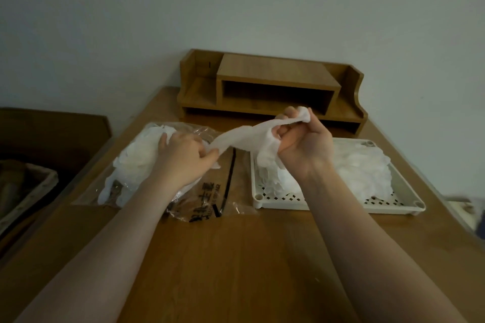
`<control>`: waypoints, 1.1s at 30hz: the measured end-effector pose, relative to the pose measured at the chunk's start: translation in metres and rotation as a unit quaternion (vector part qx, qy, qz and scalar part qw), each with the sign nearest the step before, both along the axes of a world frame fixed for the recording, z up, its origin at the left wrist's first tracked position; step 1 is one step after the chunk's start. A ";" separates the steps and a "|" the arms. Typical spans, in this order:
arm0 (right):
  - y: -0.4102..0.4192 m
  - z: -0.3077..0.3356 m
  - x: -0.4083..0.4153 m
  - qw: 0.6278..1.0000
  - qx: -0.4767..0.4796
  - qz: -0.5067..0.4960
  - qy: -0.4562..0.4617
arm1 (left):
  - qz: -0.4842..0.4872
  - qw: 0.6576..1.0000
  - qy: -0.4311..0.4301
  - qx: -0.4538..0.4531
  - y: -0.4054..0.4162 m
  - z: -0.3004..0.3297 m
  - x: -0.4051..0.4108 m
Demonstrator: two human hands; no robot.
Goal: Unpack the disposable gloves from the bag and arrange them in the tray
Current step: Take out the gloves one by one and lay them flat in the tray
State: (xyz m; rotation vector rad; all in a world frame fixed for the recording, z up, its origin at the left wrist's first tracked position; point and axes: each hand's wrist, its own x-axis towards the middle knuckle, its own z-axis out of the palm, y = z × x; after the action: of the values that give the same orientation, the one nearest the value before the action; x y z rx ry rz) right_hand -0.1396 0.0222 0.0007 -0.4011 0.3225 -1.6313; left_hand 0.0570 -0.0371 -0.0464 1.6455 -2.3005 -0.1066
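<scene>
White glove (245, 136) stretched between both pinching hands, left hand (187, 157) and right hand (301, 143).

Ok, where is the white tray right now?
In the head view, the tray sits on the desk's right side, beside the plastic bag, below the right hand.

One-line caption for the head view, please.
Both hands, left hand and right hand, stretch a glove between the bag and the tray.
</scene>
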 end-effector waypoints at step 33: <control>0.057 -0.004 -0.110 0.719 0.104 -0.250 0.640 | -0.103 0.635 0.640 0.419 0.042 0.042 -0.114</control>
State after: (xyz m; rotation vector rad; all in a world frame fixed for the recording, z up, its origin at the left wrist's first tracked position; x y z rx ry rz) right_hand -0.2491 0.0790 -0.0034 -1.3404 1.7741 -1.5329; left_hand -0.0568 0.0052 -0.0047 0.8306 -1.1662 -1.9110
